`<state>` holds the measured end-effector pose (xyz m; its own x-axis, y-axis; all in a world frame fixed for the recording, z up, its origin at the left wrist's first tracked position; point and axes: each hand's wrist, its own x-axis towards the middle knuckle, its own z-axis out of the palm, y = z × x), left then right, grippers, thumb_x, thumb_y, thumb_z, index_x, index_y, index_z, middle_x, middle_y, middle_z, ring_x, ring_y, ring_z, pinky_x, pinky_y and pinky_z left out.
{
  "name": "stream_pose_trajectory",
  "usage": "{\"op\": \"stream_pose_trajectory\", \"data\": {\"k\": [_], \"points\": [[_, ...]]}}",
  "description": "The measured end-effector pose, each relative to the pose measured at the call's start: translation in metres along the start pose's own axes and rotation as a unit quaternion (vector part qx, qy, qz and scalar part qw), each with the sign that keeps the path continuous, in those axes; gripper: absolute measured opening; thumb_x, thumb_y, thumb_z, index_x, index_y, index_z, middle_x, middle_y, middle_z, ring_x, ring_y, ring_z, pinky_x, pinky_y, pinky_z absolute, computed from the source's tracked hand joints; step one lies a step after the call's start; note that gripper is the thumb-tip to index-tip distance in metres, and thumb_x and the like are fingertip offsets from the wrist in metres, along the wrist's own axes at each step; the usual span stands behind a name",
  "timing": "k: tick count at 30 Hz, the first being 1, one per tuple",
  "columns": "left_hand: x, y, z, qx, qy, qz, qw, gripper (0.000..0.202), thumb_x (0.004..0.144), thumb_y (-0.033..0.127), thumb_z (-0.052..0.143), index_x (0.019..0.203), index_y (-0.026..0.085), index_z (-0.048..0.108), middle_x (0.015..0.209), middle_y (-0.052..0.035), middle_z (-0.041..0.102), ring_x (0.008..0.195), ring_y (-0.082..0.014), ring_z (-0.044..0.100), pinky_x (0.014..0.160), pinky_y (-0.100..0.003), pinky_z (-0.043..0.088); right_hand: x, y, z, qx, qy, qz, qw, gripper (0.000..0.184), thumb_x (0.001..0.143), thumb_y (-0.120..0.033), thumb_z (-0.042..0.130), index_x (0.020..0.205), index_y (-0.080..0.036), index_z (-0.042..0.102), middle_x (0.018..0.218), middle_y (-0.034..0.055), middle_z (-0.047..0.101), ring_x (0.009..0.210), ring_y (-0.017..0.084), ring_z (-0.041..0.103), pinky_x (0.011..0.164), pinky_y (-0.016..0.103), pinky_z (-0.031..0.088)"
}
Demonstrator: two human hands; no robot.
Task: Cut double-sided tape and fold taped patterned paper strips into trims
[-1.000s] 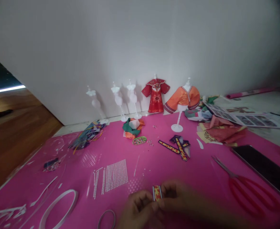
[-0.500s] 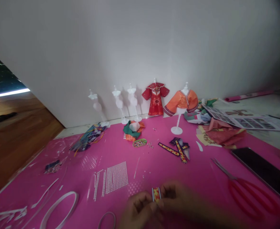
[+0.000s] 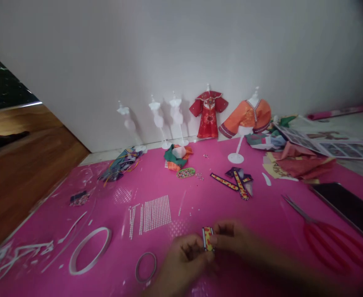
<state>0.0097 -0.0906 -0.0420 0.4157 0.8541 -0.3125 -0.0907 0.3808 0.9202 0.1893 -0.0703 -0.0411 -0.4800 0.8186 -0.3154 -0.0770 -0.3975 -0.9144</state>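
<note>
Between my two hands is a small strip of yellow-and-red patterned fabric with dark and white edges. My left hand pinches its lower left side, fingers curled. From the right, my right hand grips its other edge between thumb and fingers. Farther back lie matching patterned strips on dark cloth. A sheet of stick-on pearls rests left of my hands, and a thin ring of tape lies close to my left wrist.
Red-handled scissors and a dark phone lie at right. A white tape roll and scraps are at left. Mini mannequins stand along the wall, with a red dress and an orange top on two others.
The view has tilted down, so the things on the table appear higher. My hands still hold the fabric strip, which is slightly turned, and my right thumb now lies over its edge.
</note>
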Motion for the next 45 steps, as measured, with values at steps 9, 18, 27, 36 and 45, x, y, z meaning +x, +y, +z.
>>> {"op": "stream_pose_trajectory", "data": {"k": [9, 18, 27, 36, 45], "points": [[-0.001, 0.003, 0.003, -0.001, -0.008, -0.028, 1.000, 0.034, 0.068, 0.045, 0.081, 0.068, 0.014, 0.068, 0.059, -0.0031, 0.069, 0.055, -0.0155, 0.065, 0.057, -0.026, 0.051, -0.004, 0.002, 0.000, -0.005, 0.021, 0.009, 1.000, 0.038, 0.065, -0.049, 0.083, 0.067, -0.017, 0.063, 0.059, -0.0025, 0.061, 0.055, 0.012, 0.053, 0.054, 0.024, 0.037], [-0.004, 0.006, 0.006, 0.027, -0.012, -0.049, 0.998, 0.030, 0.070, 0.042, 0.078, 0.063, 0.014, 0.067, 0.053, -0.0027, 0.067, 0.052, -0.0159, 0.064, 0.055, -0.027, 0.050, -0.001, 0.006, -0.002, 0.027, 0.019, -0.010, 0.999, 0.038, 0.066, -0.051, 0.082, 0.079, -0.018, 0.070, 0.069, -0.0004, 0.067, 0.062, 0.013, 0.059, 0.060, 0.026, 0.044], [-0.008, 0.014, 0.009, 0.033, -0.034, -0.087, 0.995, 0.023, 0.062, 0.031, 0.082, 0.061, 0.014, 0.067, 0.055, 0.0011, 0.065, 0.050, -0.0089, 0.057, 0.053, -0.020, 0.043, 0.002, 0.009, -0.005, 0.022, 0.054, -0.024, 0.998, 0.039, 0.064, -0.051, 0.084, 0.068, -0.016, 0.066, 0.062, -0.0034, 0.059, 0.055, 0.009, 0.047, 0.054, 0.023, 0.033], [-0.006, 0.013, 0.008, 0.039, -0.046, -0.043, 0.997, 0.025, 0.070, 0.035, 0.079, 0.063, 0.012, 0.071, 0.055, -0.0032, 0.067, 0.056, -0.0151, 0.065, 0.060, -0.026, 0.052, 0.001, 0.012, -0.002, 0.056, 0.058, -0.019, 0.997, 0.042, 0.061, -0.054, 0.084, 0.068, -0.018, 0.064, 0.059, -0.0027, 0.063, 0.052, 0.010, 0.053, 0.051, 0.022, 0.038], [-0.004, -0.003, 0.002, 0.028, -0.019, -0.037, 0.999, 0.034, 0.066, 0.044, 0.082, 0.066, 0.013, 0.068, 0.057, -0.0029, 0.068, 0.050, -0.0136, 0.062, 0.051, -0.023, 0.047, 0.004, 0.012, -0.003, 0.080, 0.070, -0.042, 0.993, 0.042, 0.059, -0.048, 0.087, 0.070, -0.017, 0.061, 0.060, -0.0025, 0.065, 0.050, 0.010, 0.057, 0.050, 0.022, 0.044]]}}
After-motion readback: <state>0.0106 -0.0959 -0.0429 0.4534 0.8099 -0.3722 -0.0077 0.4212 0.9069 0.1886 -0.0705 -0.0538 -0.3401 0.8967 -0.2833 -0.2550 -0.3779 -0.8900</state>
